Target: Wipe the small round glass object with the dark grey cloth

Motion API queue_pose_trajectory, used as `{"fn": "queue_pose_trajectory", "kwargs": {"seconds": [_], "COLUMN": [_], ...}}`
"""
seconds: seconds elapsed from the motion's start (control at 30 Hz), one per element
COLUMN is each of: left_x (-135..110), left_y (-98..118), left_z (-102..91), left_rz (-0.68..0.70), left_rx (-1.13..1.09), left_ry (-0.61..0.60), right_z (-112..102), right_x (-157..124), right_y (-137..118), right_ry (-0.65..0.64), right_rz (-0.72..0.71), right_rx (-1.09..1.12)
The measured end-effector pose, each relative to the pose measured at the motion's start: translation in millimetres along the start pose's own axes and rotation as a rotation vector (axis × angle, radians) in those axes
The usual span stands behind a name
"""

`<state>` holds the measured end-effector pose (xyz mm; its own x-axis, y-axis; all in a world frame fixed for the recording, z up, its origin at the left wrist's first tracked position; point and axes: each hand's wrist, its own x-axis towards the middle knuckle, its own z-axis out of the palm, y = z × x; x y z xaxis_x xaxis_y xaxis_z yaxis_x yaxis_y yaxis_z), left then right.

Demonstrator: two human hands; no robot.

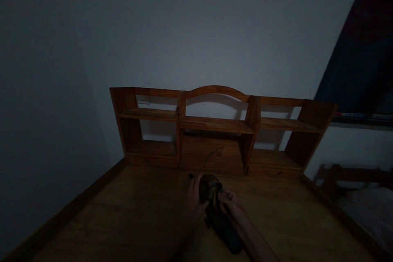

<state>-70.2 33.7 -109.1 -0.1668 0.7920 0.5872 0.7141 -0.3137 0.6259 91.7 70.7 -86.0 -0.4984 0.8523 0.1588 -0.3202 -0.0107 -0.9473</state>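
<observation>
A long dark object [225,227] with a rounded brown end [209,182] and a yellowish-green band lies tilted between my hands, low over the wooden desk [147,213]. In the dim light I cannot tell its kind. My left hand [195,194] is closed around the left side of the brown end. The fingers of my right hand [231,206] are bent together at the right side of the band, pinching the object there. A thin curved strand [211,154] rises just beyond my left hand; where it starts is unclear.
A wooden shelf unit [215,125] with several compartments stands along the desk's back edge. Behind the left shelves a wall socket [143,100] shows. To the right are a dark window or curtain [362,57] and a wooden frame with pale bedding [368,208].
</observation>
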Motion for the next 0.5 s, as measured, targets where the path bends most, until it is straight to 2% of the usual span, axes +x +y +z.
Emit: {"fn": "queue_pose_trajectory", "kwargs": {"seconds": [0.1,0.27,0.33,0.43,0.5], "left_x": [-0.7,-0.6,-1.9,-5.0,-6.2], "left_y": [4.3,8.5,7.3,7.0,9.8], "left_z": [-0.2,-2.5,-2.9,-2.4,-2.6], "left_rz": [-0.07,-0.099,-0.123,-0.231,-0.284], "left_rx": [-0.093,-0.233,-0.406,-0.725,-0.82], "left_ry": [-0.076,-0.037,-0.098,-0.226,-0.249], "right_z": [-0.3,3.1,3.0,-1.6,-6.7], "right_x": [2.4,-0.6,-3.3,-4.9,-4.1], "right_y": [1.9,-0.4,-3.9,-4.4,-0.5], "right_ry": [0.038,-0.03,-0.032,-0.032,-0.03], "right_rz": [0.032,-0.003,-0.002,0.012,0.028], "right_rx": [-0.039,-0.225,-0.243,-0.216,-0.2]}}
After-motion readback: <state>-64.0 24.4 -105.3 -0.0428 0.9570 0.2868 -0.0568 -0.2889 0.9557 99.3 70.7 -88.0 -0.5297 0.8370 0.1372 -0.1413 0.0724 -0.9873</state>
